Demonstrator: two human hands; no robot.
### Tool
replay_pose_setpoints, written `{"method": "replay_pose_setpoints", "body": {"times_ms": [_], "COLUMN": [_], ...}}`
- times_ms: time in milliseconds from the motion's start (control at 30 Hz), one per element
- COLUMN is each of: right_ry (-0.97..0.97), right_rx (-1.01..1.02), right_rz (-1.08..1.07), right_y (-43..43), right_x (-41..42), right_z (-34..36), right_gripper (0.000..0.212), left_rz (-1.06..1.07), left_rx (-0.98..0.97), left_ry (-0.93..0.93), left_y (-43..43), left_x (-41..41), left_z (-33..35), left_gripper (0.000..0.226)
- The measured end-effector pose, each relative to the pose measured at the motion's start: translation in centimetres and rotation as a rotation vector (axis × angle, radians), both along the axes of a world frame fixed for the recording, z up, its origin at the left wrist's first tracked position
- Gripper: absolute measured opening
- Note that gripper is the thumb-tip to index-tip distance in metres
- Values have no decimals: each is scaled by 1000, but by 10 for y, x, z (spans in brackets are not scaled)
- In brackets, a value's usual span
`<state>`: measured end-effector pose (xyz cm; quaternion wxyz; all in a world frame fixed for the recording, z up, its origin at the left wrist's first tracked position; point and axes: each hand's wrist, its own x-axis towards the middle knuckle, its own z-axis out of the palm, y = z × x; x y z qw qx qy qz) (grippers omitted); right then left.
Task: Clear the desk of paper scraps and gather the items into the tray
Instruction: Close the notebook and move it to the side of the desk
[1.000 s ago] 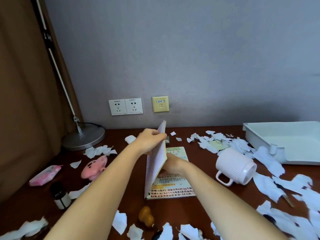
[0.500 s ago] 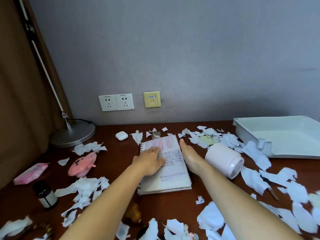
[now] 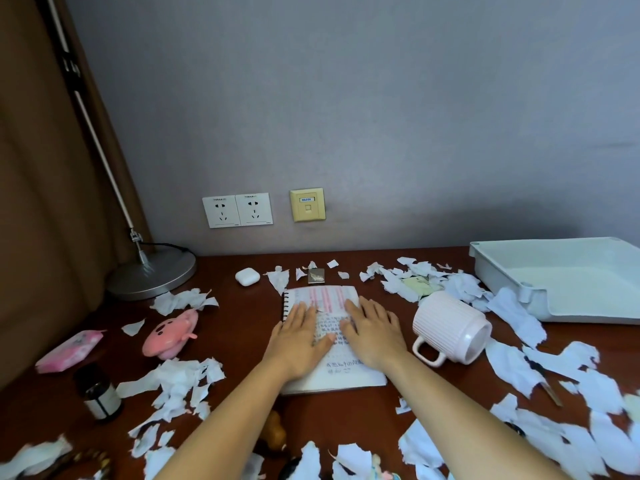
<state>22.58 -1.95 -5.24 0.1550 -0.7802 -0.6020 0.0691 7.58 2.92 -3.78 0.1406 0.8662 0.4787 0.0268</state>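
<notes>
A spiral notebook point(image 3: 323, 296) lies flat in the middle of the brown desk, its written page facing up. My left hand point(image 3: 299, 337) and my right hand point(image 3: 372, 332) both rest flat on it, fingers straight, side by side. The white tray point(image 3: 502, 271) stands at the back right. White paper scraps point(image 3: 176, 382) lie scattered on the desk: a heap left of my left arm, several near the tray point(image 3: 408, 284) and along the right side point(image 3: 512, 365).
A pale pink ribbed mug point(image 3: 450, 327) lies on its side right of the notebook. A pink toy point(image 3: 171, 332), pink tissue pack point(image 3: 69, 351), small dark jar point(image 3: 98, 393), white earbud case point(image 3: 247, 276) and lamp base point(image 3: 152, 275) occupy the left.
The notebook went from standing on edge between my hands to lying flat on the desk. Both hands now press on its page. A heap of scraps has appeared left of it.
</notes>
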Motion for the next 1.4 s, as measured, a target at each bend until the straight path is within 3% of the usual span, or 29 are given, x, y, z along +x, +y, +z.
{"method": "replay_pose_setpoints", "body": {"times_ms": [133, 233, 367, 467, 600, 700, 833, 933, 1067, 1267, 1333, 1400], "right_ry": [16, 12, 21, 30, 42, 80, 172, 390, 815, 968, 968, 925], "right_rx": [-151, -166, -156, -141, -126, -128, -153, -77, 215, 404, 427, 477], "right_rz": [34, 28, 15, 8, -2, -14, -4, 18, 30, -36, -58, -22], "right_y": [2, 2, 2, 1, 0, -2, -8, -13, -31, -72, -91, -112], "right_x": [1, 0, -1, -2, -3, -4, -3, -3, -7, 24, 42, 59], "right_z": [2, 2, 3, 2, 4, 6, 18, 32, 66, 129, 143, 153], "right_gripper": [65, 66, 67, 67, 65, 61, 59, 60, 69, 86, 75, 41], "left_rz": [283, 351, 468, 499, 425, 355, 318, 222, 103, 8, -16, -54], "left_rx": [-173, -277, -506, -604, -685, -624, -498, -422, -338, -288, -279, -260], "left_ry": [-216, -330, -762, -991, -940, -866, -948, -1013, -1087, -1231, -1239, -1239], "left_y": [7, 12, 20, 28, 17, 2, -14, -26, -52, -105, -122, -138], "left_x": [-3, 0, -3, -12, -18, -17, -13, -12, -13, 6, 20, 37], "left_z": [4, 9, 25, 29, 34, 41, 52, 70, 102, 128, 130, 133], "left_gripper": [110, 124, 99, 105, 97, 88, 92, 90, 83, 85, 83, 81]}}
